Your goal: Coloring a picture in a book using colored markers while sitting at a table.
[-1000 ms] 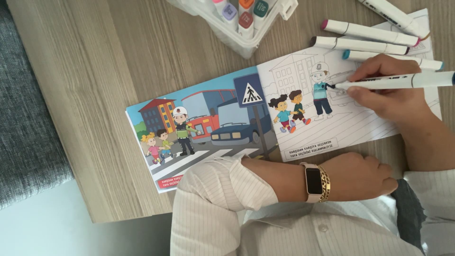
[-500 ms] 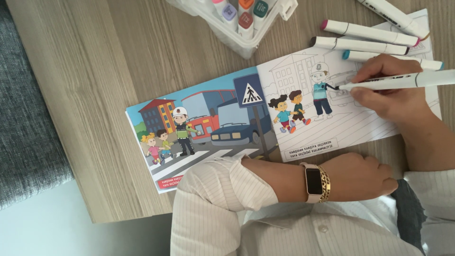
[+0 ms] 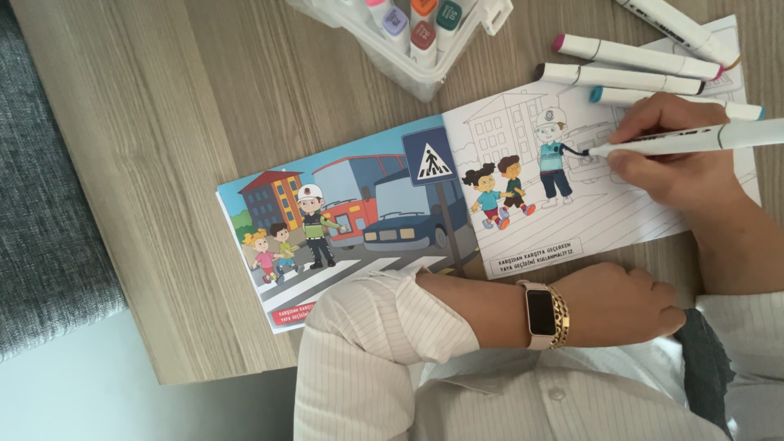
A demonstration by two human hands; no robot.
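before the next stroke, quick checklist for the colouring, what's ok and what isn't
1. Marker grip: right hand holds the white marker firmly. Ok.
2. Tip placement: the tip sits at the officer figure's outstretched arm on the outline page of the colouring book. Ok.
3. Book steadied: left hand rests at the table edge below the book, not pressing on the page. Not ok.
4. Spare markers capped and lying clear of the page's working area. Ok.
5. Marker box within reach, beyond the book. Ok.
6. Ink bleeding through the page: cannot tell.
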